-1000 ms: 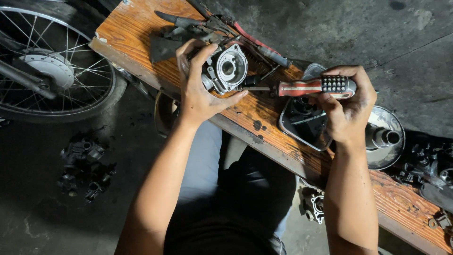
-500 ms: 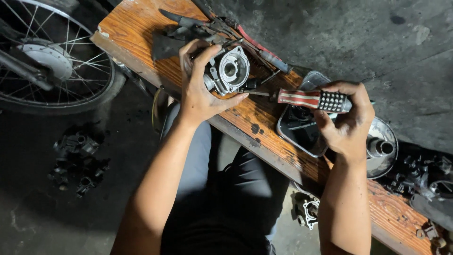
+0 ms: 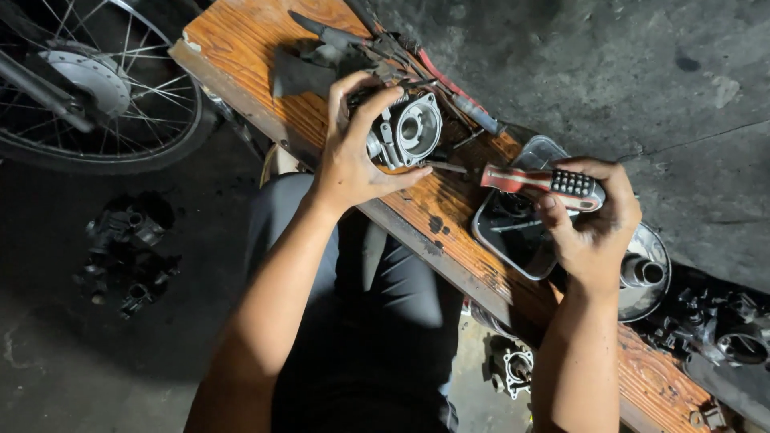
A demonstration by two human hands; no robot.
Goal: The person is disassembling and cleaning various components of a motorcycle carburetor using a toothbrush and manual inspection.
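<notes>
Shiny cast-metal carb body (image 3: 405,132), plank (image 3: 241,48) — varnished wood

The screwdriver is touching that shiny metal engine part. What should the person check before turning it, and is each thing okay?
1. Left hand grips the metal engine part: ok.
2. Right hand wraps the screwdriver handle: ok.
3. Tip seated in a screw: cannot tell, too small.
4. Part rests on the wooden plank: ok.
5. Tools crowd behind the part: not ok.
6. Dark tray sits under the screwdriver to catch bits: ok.
</notes>
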